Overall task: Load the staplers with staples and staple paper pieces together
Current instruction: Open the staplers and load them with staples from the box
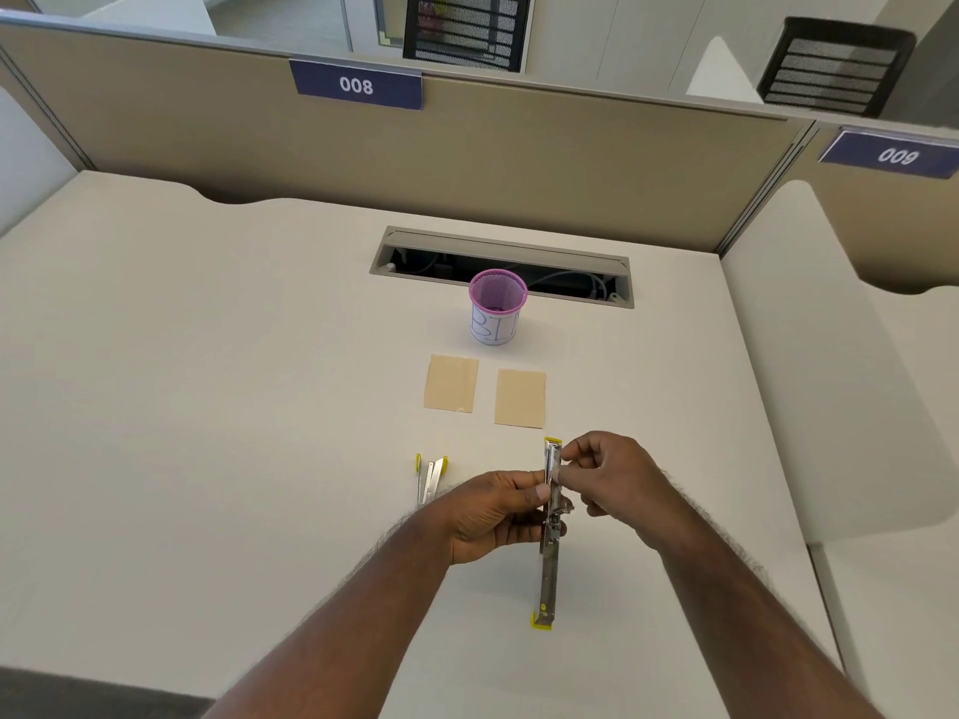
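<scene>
A metal stapler with yellow ends is swung fully open into one long strip above the desk. My left hand grips it at the hinge in the middle. My right hand pinches the upper arm near its far yellow tip; I cannot make out staples between the fingers. A second yellow-tipped stapler lies partly open on the desk, just left of my left hand. Two tan paper pieces lie side by side beyond the hands.
A pink mesh cup with a white paper label stands behind the papers. Behind it is an open cable slot in the white desk. Beige partition panels marked 008 and 009 close off the back.
</scene>
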Available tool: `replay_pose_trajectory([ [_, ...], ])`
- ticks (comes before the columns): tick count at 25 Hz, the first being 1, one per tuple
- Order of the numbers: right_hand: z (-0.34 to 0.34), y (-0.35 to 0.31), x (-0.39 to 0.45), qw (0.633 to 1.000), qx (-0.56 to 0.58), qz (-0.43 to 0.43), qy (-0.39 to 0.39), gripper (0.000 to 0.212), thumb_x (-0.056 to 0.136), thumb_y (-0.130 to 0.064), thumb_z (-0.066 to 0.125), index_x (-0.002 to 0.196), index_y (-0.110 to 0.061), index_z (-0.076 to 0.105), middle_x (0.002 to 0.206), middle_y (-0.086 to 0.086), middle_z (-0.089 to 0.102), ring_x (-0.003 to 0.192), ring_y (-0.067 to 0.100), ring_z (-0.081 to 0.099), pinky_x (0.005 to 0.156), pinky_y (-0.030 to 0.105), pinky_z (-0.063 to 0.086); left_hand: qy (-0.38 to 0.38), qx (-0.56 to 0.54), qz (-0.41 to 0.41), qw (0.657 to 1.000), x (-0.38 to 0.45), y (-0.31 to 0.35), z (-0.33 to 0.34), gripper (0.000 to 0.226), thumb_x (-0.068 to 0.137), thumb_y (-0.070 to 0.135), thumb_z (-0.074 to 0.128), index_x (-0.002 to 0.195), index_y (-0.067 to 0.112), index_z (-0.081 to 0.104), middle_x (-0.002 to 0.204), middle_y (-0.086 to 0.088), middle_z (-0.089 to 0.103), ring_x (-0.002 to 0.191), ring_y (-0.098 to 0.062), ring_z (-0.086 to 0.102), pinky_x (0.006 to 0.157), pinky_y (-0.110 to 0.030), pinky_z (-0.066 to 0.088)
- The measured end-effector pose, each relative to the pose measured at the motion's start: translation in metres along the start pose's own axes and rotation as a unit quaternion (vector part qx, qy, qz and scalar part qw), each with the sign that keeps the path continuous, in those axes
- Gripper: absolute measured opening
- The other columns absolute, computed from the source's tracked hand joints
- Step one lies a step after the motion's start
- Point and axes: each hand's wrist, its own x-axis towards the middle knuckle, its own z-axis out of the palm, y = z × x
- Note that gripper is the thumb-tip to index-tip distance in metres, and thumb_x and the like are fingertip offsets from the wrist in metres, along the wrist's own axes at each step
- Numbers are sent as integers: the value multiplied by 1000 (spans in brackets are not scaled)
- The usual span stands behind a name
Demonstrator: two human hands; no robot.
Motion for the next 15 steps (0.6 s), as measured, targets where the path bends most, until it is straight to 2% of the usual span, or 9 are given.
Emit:
replay_pose_trajectory([
  [2,0,0,-2,1000,6,-23,-5,10,81,-18,75,88,-19,68,80,-2,67,53,12,58,53,26,53,10,-12,7,1000,0,0,1,31,99,15,50,126,2,59,96,-3,68,87,-21,68,83,-29,55],
  [5,0,1,-7,999,-8,-44,-31,22,75,-20,82,90,-23,66,80,-10,67,54,4,61,51,21,50,20,0,13,1000,0,0,0,37,99,17,51,131,-2,55,108,-11,62,89,-21,66,89,-30,54],
  [8,0,-1,-8,999,3,-36,-39,28,73,-18,84,92,-22,64,76,-13,66,52,-1,60,50,20,50,21,-11,12,1000,-1,-2,0,38,99,16,51,132,-2,54,101,-8,63,87,-20,67,89,-30,53],
  [12,0,-1,-8,998,20,-29,-47,26,75,-14,80,94,-21,63,73,-14,66,53,1,61,53,22,52,16,-33,15,999,-4,-3,-1,35,97,17,53,128,3,59,92,-2,68,86,-19,67,82,-27,55],
  [15,6,0,-7,999,3,-29,-13,20,79,-10,73,93,-20,63,71,-13,64,48,-1,59,49,22,52,6,-33,14,999,-6,-3,-1,31,96,18,54,122,5,62,95,-3,69,87,-20,67,83,-28,55],
])
